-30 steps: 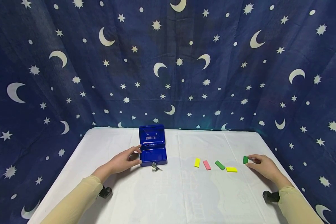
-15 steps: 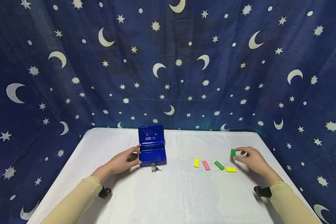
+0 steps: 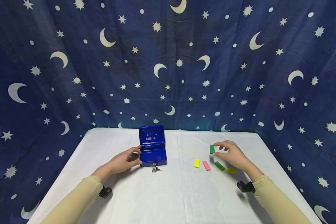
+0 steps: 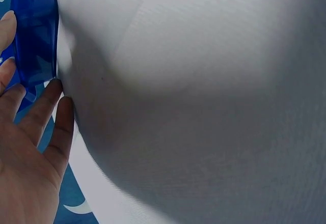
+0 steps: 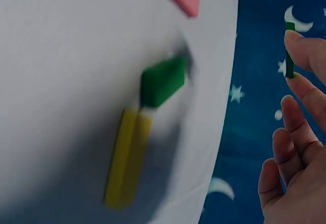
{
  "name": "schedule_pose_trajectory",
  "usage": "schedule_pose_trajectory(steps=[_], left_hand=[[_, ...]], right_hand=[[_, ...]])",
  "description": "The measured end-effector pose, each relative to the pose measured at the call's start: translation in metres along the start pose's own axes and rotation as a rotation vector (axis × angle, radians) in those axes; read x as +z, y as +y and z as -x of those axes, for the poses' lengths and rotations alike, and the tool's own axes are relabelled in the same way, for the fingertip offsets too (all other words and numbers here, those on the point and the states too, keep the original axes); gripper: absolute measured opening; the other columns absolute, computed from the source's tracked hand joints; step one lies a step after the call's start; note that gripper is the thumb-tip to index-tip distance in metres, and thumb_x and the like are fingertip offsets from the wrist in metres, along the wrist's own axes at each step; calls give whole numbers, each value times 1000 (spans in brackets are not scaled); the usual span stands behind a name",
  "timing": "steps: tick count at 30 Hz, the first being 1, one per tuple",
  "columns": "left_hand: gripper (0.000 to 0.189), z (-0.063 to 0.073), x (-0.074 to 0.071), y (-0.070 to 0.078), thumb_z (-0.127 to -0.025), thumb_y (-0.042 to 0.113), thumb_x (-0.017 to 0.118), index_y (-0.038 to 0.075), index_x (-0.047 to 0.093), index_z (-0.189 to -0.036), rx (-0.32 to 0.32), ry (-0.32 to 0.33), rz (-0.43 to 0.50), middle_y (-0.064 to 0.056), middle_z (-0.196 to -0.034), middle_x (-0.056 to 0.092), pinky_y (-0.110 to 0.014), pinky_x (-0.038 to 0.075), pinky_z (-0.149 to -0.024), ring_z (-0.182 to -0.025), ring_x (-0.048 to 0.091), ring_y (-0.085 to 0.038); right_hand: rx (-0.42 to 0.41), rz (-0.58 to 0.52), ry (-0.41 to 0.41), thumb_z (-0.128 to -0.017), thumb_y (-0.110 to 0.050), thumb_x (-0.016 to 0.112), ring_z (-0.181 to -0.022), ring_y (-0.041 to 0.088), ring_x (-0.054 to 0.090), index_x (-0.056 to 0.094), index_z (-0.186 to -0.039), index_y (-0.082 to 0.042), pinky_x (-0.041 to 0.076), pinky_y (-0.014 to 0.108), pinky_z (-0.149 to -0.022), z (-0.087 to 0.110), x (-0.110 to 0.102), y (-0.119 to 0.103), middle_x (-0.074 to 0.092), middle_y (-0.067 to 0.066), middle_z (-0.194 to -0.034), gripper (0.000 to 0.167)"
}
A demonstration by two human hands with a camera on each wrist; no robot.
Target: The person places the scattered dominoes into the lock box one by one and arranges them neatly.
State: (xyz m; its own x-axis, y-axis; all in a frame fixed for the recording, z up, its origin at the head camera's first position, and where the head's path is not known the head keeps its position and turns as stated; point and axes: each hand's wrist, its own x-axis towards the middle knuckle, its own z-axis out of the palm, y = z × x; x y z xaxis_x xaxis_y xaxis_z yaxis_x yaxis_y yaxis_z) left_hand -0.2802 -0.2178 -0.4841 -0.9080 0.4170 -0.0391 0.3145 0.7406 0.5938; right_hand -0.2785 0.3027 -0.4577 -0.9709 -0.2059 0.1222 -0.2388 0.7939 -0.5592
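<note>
My right hand (image 3: 232, 154) pinches a small green block (image 3: 212, 149) between thumb and index finger, raised above the table. In the right wrist view the same held green block (image 5: 290, 51) appears edge-on. A lidded blue metal cash box (image 3: 153, 155) stands at centre left with its lid tipped back; its visible inside holds nothing. My left hand (image 3: 123, 160) rests its spread thumb and fingertips against the box's left side. Lying below the right hand are another green block (image 3: 219, 165) and a yellow block (image 3: 231, 170), partly shaded.
A pink block (image 3: 206, 165) and a second yellow block (image 3: 197, 163) lie between the box and the right hand. Keys (image 3: 158, 169) hang from the lock at the box's front. White cloth covers the table (image 3: 173, 196); a star-patterned blue curtain (image 3: 184, 77) rises behind it.
My right hand has carried the green block leftward from the table's right side to above the row of blocks, lifting it slightly. My left hand and the box have stayed put.
</note>
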Motion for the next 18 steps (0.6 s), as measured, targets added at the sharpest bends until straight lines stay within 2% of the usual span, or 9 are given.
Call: schedule_pose_trajectory(steps=[13,18], left_hand=[[44,0,0,0,-97,50,67,23,55,-130,2,-5,-8,6,-164,32,-53,44,-105,-136,50,-25],[45,-1,1,0,-97,49,66,23,55,-131,3,-5,-5,5,-164,32,-53,45,-104,-135,51,-26]], right_hand=[[-114,-52,-8,-85,-40,82,-96,21,50,72,-124,-23,43,38,-80,-21,23,-45,62,5,-104,44],[-150,-70,-31,-85,-41,82,-98,26,52,72,-124,-23,43,38,-79,-28,34,-64,61,2,-103,44]])
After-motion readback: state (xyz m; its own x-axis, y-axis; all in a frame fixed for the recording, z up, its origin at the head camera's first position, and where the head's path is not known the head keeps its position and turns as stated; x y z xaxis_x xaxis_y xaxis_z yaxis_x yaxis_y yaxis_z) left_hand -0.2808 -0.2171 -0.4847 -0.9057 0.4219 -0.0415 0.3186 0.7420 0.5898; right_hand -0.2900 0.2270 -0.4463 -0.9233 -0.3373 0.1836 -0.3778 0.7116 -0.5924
